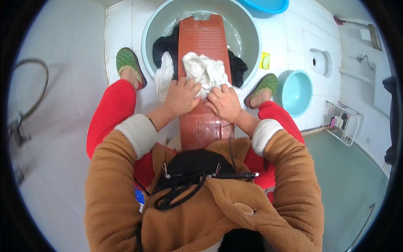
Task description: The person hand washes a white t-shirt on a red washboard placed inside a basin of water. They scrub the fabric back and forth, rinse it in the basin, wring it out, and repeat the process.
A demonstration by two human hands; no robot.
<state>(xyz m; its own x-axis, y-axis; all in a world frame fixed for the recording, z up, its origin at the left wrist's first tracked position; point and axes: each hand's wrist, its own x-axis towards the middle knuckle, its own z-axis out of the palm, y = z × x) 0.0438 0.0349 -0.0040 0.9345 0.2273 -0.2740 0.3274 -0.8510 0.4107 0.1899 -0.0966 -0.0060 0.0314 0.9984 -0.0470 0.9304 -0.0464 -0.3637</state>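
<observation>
A wet white cloth (pixel 206 67) lies bunched on a reddish-brown washboard (pixel 203 34). My left hand (pixel 182 96) grips the cloth's near left edge, and my right hand (pixel 224 101) grips it at the near right. The two hands are close together, with the thumbs toward each other over the board. One white end of the cloth hangs past the board's left side. The washboard slopes from my lap into a large round basin (pixel 254 44). Dark garments (pixel 163 47) lie in the basin on both sides of the board, with water beyond them.
To the right of the large basin are a yellow soap dish (pixel 265 60) with pale green soap and a small turquoise basin (pixel 297 93). A squat toilet (pixel 319 63) is set in the tiled floor. A white wire rack (pixel 344 123) holds bottles. Part of a blue basin (pixel 267 7) shows at the top.
</observation>
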